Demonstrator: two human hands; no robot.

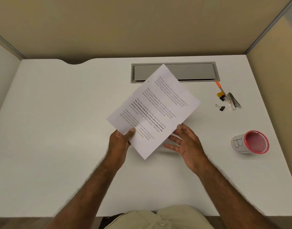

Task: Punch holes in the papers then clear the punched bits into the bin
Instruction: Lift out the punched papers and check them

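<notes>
- Centre of the frame, the papers (156, 109) are up off the white desk (59, 113), printed side facing the camera, held at a slant.
- Long axis runs from lower left to upper right: one corner points up at the grey cable hatch (175, 72) near the top of the desk, the opposite corner points down toward the person.
- One small dark dot shows near the upper-left long edge; it looks like a punched hole, though I can't be sure at this size.
- Left hand (119, 142) pinches the lower-left edge, thumb on top of the sheet, fingers hidden underneath.
- Right hand (186, 146) is spread open, thumb tip at the lower-right edge, fingers fanned out beneath the sheet; whether they touch its underside I cannot tell.
- My read on the step: the sheets are being handled or squared up around the punching stage, with the clearing not yet begun.
- No hole punch that I can pick out; at the upper right lie an orange-tipped pen (220, 89), black binder clips (221, 107) and a metal stapler-like tool (234, 100).
- Lower right, the red-rimmed cup (251, 142), marked with a letter B and tipped toward the camera, is probably the bin.
- Next move calls for a firm two-handed grip, edges aligned, and the long edge fed to the punch.
</notes>
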